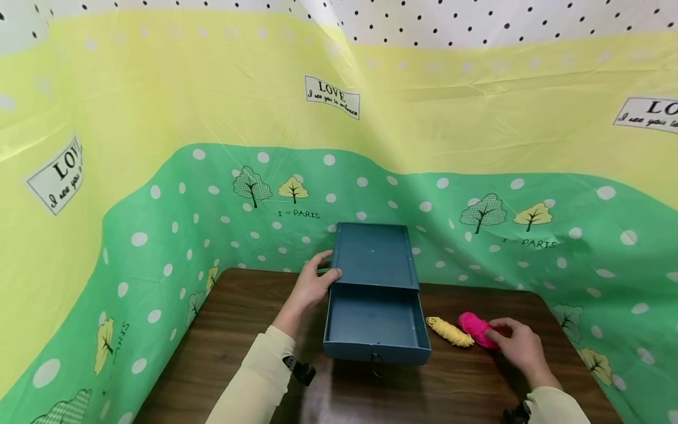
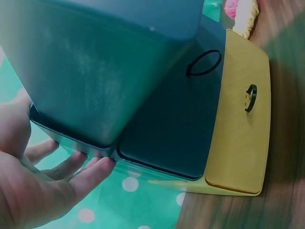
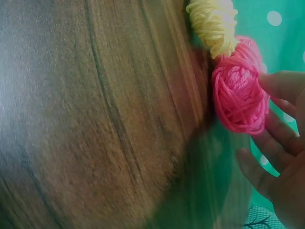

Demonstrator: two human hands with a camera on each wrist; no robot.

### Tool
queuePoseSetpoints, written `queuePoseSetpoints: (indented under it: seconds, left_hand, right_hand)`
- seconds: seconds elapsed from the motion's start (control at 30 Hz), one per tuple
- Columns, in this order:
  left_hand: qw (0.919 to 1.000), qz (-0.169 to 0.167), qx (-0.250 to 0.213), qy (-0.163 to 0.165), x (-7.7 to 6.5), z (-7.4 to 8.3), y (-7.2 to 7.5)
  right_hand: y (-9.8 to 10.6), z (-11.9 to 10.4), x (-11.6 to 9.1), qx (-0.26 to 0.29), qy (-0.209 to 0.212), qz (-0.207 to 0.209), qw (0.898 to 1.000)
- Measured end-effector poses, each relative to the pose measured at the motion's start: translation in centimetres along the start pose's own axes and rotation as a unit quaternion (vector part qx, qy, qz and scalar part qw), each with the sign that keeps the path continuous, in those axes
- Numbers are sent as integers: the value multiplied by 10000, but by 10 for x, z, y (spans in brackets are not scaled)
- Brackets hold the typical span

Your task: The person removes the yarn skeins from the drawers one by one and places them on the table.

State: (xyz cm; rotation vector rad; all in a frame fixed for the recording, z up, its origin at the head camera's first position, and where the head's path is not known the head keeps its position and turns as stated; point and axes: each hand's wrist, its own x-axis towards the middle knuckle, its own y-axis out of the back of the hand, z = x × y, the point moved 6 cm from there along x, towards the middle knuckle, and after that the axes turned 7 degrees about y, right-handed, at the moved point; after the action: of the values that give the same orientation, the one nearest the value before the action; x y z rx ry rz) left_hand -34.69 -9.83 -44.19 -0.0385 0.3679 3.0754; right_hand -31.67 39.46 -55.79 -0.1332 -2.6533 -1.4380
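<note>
1. Green-and-yellow curtain (image 1: 529, 123) wraps round the back and both sides of your dark wooden table (image 1: 455, 388). The table's right edge is pretty near, just right of your right hand (image 1: 521, 347); you've got more wood to that hand's left and toward you.
2. Big lump to work around: the blue cabinet (image 1: 373, 253), right beside your left hand (image 1: 313, 280). Its top drawer (image 1: 365, 351) is pulled out toward you, so it juts into the space between your hands, black loop (image 1: 377, 366) on the front.
3. Lower down, past your left fingers, sit a dark blue drawer (image 2: 171, 114) and a yellow drawer (image 2: 238, 129), both pushed in.
4. Your left hand's fingers are spread and fairly straight against the cabinet's side, thumb at its top edge.
5. Your right hand is loosely bent, half spread, fingertips touching the pink yarn (image 1: 475, 328) but not wrapped round it. Yellow yarn (image 1: 450, 331) lies left of that, between it and the drawer, seemingly touching the pink.
6. Pink's long axis runs diagonally from your right fingertips, away from you and left; yellow's slants much the same way.
</note>
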Motion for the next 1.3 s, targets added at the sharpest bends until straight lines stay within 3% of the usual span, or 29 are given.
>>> queuePoseSetpoints:
  seconds: [0.2, 0.4, 0.63, 1.07, 1.3]
  left_hand:
    - [9999, -80, -19, -110, 1, -1, 0]
    - [9969, -470, -623, 137, -1, -3, -1]
    - [9938, -687, -833, 266, 0, -5, 4]
    - [9924, -691, -959, 355, 3, -7, 6]
    - [9926, -652, -916, 459, 1, -5, 6]
  right_hand:
    - [5, -18, -7, -76, 561, 322, 9979]
    - [13, -49, -18, -187, 1304, 706, 9888]
    - [23, -93, -28, -126, 1944, 965, 9761]
    - [39, -170, -41, 613, 2730, 579, 9583]
    - [49, -211, -56, 1060, 3251, 393, 9389]
